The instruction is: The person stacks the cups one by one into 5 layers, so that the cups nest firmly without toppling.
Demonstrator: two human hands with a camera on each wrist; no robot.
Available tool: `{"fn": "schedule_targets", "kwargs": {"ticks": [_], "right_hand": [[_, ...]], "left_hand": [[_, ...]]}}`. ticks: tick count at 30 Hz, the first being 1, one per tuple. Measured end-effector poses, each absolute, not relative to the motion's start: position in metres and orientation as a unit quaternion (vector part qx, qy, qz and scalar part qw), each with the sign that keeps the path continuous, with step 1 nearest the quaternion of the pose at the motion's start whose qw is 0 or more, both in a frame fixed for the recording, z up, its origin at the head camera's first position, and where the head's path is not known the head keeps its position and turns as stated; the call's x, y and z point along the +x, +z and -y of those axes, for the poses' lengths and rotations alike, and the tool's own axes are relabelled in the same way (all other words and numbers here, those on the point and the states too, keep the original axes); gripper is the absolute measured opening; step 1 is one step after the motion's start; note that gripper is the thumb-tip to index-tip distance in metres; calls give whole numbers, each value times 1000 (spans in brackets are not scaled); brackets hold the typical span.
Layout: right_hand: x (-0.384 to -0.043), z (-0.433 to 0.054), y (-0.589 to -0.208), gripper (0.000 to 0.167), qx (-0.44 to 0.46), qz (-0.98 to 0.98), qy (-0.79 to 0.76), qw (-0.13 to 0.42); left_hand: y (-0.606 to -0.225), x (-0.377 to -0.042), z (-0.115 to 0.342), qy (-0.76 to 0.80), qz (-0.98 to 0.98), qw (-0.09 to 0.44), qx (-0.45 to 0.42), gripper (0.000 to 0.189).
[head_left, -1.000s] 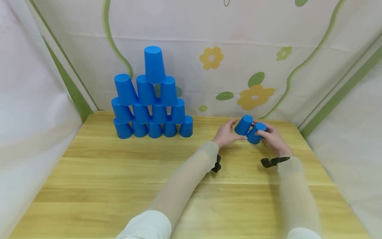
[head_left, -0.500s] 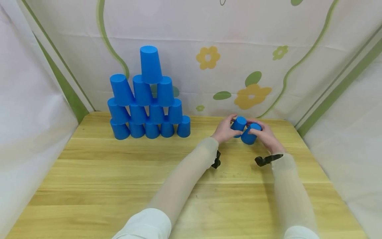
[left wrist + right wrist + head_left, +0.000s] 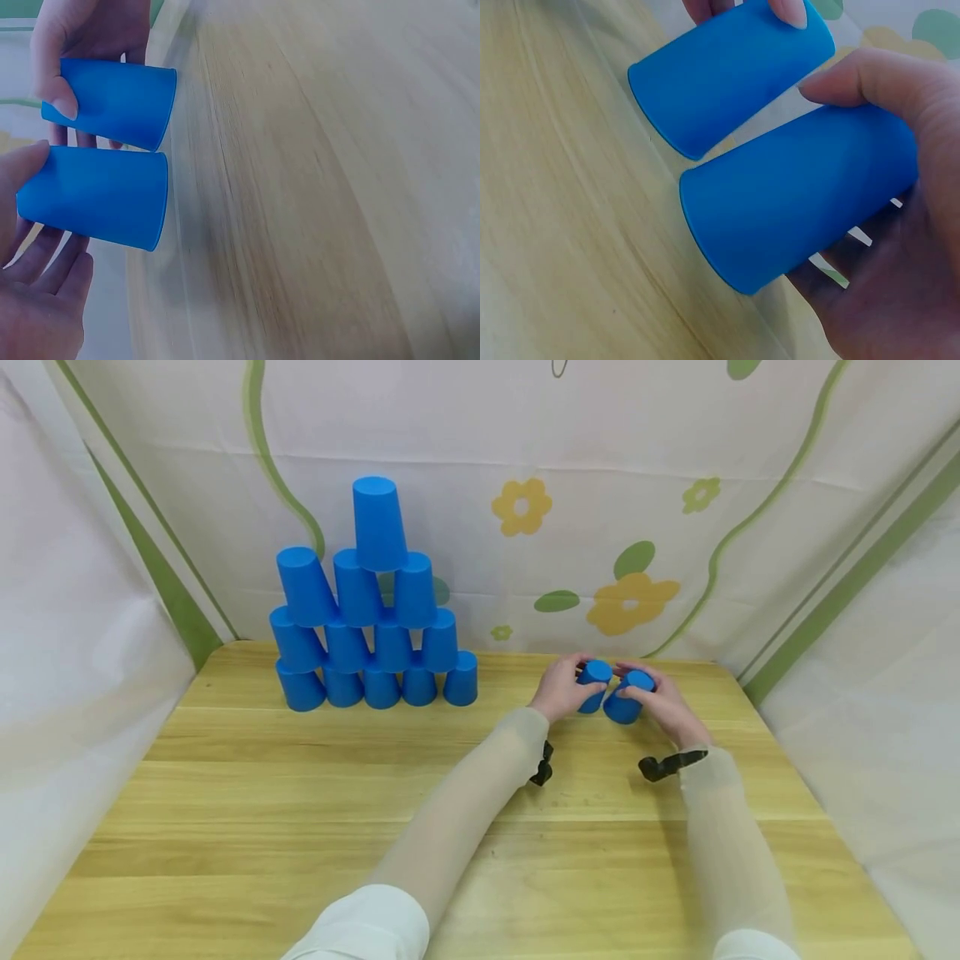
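Observation:
Two upside-down blue cups stand side by side at the right of the table in the head view. My left hand [image 3: 564,688] holds the left cup [image 3: 595,683] between thumb and fingers. Around the right cup [image 3: 628,698] curl the thumb and fingers of my right hand [image 3: 673,708]. In the left wrist view the left cup [image 3: 94,196] is close beside the right cup [image 3: 116,103], rims level. The right wrist view has the right cup [image 3: 795,195] nearest, with a thin gap to the left cup [image 3: 731,79]. Whether both rims touch the wood is hard to tell.
A pyramid of several upside-down blue cups [image 3: 375,647] stands at the back left of the wooden table [image 3: 300,827], one cup on top. Its third row has a gapless trio. Behind rises a white flowered curtain [image 3: 450,410].
My left hand has lowered its cup from a raised, tilted position behind the right cup to beside it. The right hand keeps its hold, shifting slightly left. The pyramid is unchanged.

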State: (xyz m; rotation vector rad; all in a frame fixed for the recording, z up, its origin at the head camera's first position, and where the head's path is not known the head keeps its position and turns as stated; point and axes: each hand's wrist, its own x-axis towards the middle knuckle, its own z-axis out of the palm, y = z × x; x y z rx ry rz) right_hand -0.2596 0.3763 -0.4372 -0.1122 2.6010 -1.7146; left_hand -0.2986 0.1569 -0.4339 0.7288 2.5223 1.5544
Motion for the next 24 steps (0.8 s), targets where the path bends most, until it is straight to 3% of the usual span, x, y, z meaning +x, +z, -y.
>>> {"fn": "schedule_targets", "kwargs": {"ticks": [11,24], "right_hand": [[-235,-371,-412,70,29,-848,-529,12],[-235,-394,-436,71,54,-846,-530,-13]], "left_hand": [[-431,-297,-142,542,-807,38,231,52],[-411,-287,-123,564,-778,11,277,54]]}}
